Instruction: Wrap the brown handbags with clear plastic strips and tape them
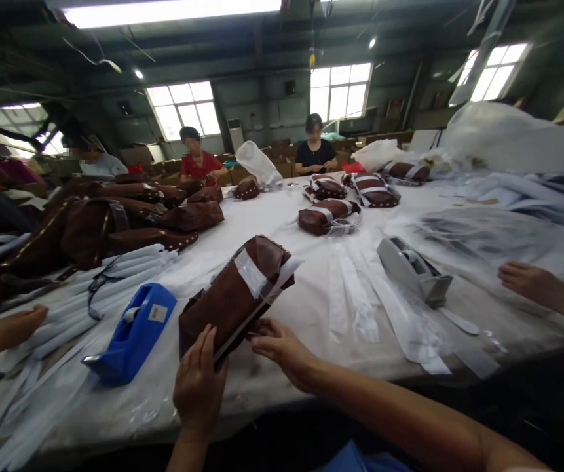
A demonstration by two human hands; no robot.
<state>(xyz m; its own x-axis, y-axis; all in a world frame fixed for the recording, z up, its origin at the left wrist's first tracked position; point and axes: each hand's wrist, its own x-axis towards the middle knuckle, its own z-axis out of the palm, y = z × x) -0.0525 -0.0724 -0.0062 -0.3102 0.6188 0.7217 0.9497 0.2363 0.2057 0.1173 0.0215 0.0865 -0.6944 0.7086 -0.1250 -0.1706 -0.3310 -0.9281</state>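
Brown bag point(227, 298) propped tilted on the surface point(311, 308), near edge, between both hands. Left hand point(198, 383): grip closed over the bag's near end, fingers laid flat on its face. Right hand point(284, 351): strip point(257, 282) pinched at its near end against the bag's edge. The white strip is seen crossing the bag's top.

Step judged in hand: banding the bag. The next move calls for the strip to be kept taut and the bag held steady.

Blue dispenser point(131, 334) just left; grey dispenser point(414, 269) well right. Banded bags point(328, 216) are laid farther back. A co-worker's hand point(527, 282) rests at right.
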